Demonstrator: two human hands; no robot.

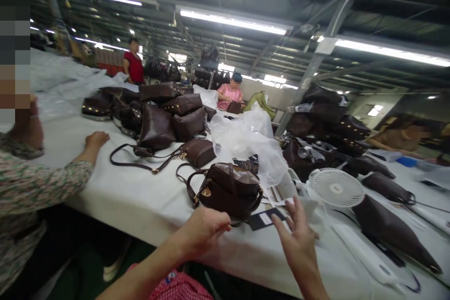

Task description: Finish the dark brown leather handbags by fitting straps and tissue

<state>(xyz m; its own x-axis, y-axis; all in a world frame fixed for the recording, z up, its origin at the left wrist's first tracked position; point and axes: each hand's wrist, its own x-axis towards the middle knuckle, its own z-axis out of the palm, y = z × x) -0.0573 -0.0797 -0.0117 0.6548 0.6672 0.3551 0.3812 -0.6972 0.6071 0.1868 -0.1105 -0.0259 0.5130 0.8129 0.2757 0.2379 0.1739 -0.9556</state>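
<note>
Your table (140, 201) supports the bag (218, 194). Your left hand (207, 229) is curled narrow before the bag; its hold cannot be told. Your right hand (298, 234), fingers spread, has its thumb at the tag (263, 220), near the bag's front right

A white surface (116, 187) is stretching in front of me, carrying mostly brown bags. Nearest me, a bag (227, 197) with a gold charm (206, 192) is standing close to the front edge. Just behind it, a smaller bag (198, 151) is lying with its strap (155, 171) looping out to the left. Beyond that, a heap (158, 122) of bags is sitting, and clear plastic (66, 79) is covering the far left. White wrap (242, 136) is lying crumpled behind my nearest bag. On my right, a white fan (335, 188) is lying, and a flat bag (393, 229) is resting beside it.
</note>
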